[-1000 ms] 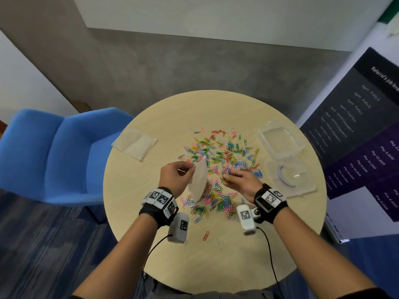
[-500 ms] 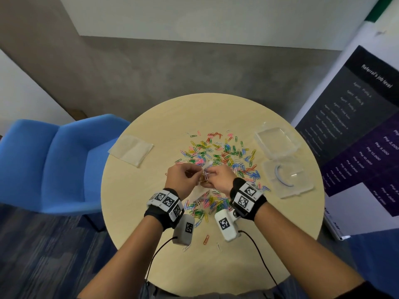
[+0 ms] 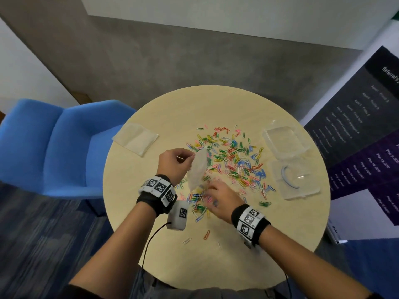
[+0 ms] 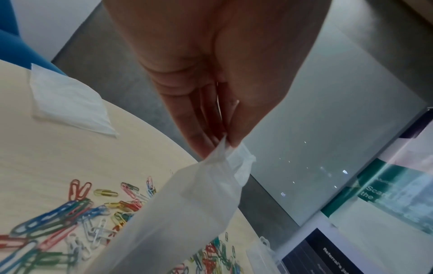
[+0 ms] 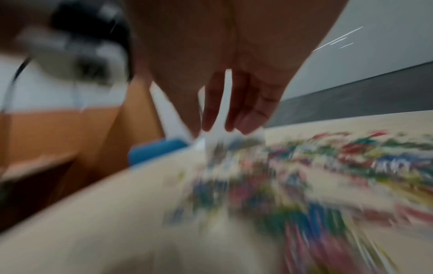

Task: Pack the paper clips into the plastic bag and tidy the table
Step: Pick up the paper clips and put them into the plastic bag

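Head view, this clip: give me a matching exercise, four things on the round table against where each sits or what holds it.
Things:
1. plastic bag
2. folded tissue
3. clear plastic case
4. lone orange clip

Places:
A. table's right side, lying open
B. pinched at its top by the left hand
C. table's left edge, beside the blue chair
D. near edge, between the wrists

Pairs: 1-B, 2-C, 3-A, 4-D

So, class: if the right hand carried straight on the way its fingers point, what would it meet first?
Most likely the lower end of the plastic bag hanging from the left hand. The right hand points up-left over the paper clips; depth is unclear.
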Demonstrator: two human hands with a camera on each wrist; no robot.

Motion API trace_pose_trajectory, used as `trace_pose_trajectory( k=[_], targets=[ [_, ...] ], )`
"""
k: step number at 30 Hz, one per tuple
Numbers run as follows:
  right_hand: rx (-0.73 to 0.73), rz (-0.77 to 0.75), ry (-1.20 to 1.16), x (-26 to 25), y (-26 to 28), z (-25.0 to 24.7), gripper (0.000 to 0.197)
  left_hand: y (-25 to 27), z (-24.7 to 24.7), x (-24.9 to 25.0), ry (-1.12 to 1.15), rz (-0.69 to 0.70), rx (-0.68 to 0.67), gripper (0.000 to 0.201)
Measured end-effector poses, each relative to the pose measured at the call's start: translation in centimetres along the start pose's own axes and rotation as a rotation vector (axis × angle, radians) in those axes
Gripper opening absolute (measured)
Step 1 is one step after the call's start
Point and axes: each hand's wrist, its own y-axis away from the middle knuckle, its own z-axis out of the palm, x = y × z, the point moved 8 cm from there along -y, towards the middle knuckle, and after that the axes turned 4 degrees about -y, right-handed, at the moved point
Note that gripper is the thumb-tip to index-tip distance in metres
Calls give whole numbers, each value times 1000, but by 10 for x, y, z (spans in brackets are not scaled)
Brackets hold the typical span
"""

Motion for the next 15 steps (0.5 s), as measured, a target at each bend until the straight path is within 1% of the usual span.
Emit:
trace_pose_trajectory(
  k=[1, 2, 3, 4, 6, 8, 10, 11, 13, 15],
  targets=[
    [-173, -14, 144, 3, 4, 30, 49, 0, -3, -2, 0, -8, 6, 9],
    [-299, -36, 264, 6, 8, 56, 63, -1, -6, -4, -2, -14, 11, 10],
    [-366, -63, 345, 8, 9, 75, 72, -1, -9, -5, -2, -18, 15, 10],
    [-386, -87, 402, 10, 6, 88, 75, -1, -12, -5, -2, -20, 20, 10],
    [-341, -80, 446, 16, -5, 96, 69, -1, -19, -7, -13, -16, 34, 9],
    [-274, -2, 455, 24, -16, 85, 61, 0, -27, -8, -18, -13, 46, 9],
    [-290, 91, 448, 35, -22, 77, 58, 1, -34, -10, -20, -12, 57, 9],
    [-300, 106, 436, 39, -24, 73, 53, 2, -37, -11, -24, -14, 61, 9],
    [-256, 75, 389, 42, -27, 65, 45, 3, -38, -14, -29, -23, 65, 9],
    [-241, 60, 390, 45, -27, 56, 39, 3, -36, -16, -31, -32, 63, 9]
  ],
)
